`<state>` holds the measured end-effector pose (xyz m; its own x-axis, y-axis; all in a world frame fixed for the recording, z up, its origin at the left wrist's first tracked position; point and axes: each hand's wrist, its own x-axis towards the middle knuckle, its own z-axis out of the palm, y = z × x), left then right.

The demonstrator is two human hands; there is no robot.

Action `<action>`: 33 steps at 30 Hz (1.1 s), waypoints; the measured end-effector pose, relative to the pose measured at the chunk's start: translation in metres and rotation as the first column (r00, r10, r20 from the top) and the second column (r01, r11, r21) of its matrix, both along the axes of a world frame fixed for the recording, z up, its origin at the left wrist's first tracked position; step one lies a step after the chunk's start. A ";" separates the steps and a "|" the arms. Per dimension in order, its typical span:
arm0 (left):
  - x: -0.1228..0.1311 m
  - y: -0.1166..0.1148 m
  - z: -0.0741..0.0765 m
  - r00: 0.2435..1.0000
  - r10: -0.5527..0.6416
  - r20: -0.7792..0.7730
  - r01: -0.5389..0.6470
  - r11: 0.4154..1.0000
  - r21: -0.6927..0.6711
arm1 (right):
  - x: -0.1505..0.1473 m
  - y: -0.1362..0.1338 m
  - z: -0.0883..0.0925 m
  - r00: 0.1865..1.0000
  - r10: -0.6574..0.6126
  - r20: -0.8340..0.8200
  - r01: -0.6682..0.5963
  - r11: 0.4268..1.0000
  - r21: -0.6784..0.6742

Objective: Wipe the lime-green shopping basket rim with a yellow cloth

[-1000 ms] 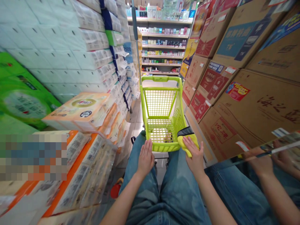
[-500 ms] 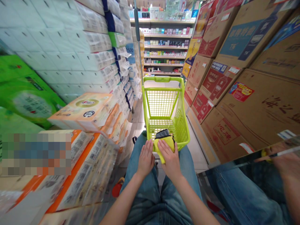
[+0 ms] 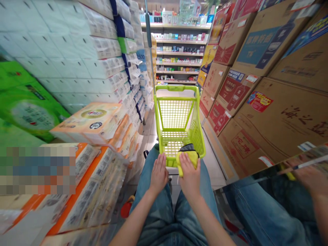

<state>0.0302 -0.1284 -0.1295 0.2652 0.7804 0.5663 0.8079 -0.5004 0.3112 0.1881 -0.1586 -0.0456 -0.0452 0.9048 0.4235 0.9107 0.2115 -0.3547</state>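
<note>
A lime-green plastic shopping cart (image 3: 176,102) stands in the aisle right in front of my knees. My right hand (image 3: 191,176) presses a yellow cloth with a dark edge (image 3: 189,155) against the cart's near rim, fingers closed over it. Just left of that cloth my left hand (image 3: 159,172) lies flat on my left thigh, fingers stretched out and holding nothing. My blue jeans (image 3: 166,212) fill the bottom of the view.
Stacked tissue packs (image 3: 97,54) and orange-trimmed packs (image 3: 92,191) wall the left side. Cardboard cartons (image 3: 269,102) wall the right, with a mirrored panel (image 3: 276,201) below them. A pole (image 3: 150,41) rises beside the cart. Product shelves (image 3: 179,58) close the aisle's far end.
My right hand slid the yellow cloth along the cart's near rim, from the right corner toward the middle, then slightly back right. The left hand stayed on my thigh.
</note>
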 end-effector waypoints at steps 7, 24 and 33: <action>-0.007 -0.001 0.005 0.999 -0.039 -0.023 0.038 0.999 -0.032 | -0.037 0.005 0.000 0.981 0.192 -0.016 -0.192 0.981 0.024; 0.001 0.000 -0.001 1.000 0.018 -0.007 -0.018 1.000 -0.002 | 0.001 0.006 -0.006 0.997 0.047 -0.057 -0.044 0.998 0.050; -0.004 -0.001 0.004 1.000 -0.017 -0.025 0.016 1.000 -0.026 | -0.009 0.001 -0.002 0.970 0.243 -0.010 -0.242 0.968 0.060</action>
